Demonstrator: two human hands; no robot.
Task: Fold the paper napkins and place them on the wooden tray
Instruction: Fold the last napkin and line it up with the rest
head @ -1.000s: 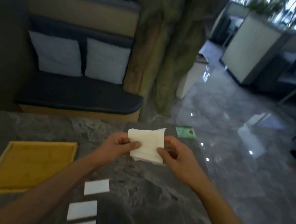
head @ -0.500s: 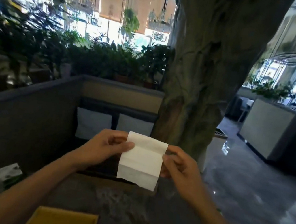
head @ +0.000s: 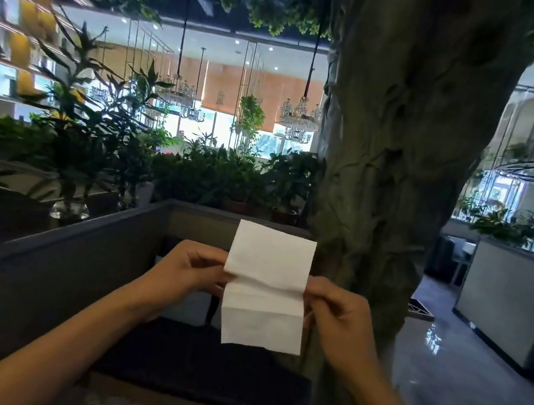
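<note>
Now: one napkin (head: 267,285), pinched between left hand (head: 187,273), right hand (head: 339,312).

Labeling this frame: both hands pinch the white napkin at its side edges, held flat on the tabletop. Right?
Not quite. The head view shows the left hand and right hand pinching the white napkin at its side edges, but held up in the air, not on the tabletop.

A thick tree trunk (head: 398,173) rises close behind the right hand (head: 339,313). A grey wall (head: 42,259) flanks the left. Between them, open air lies above the dark bench cushion (head: 198,372).
</note>
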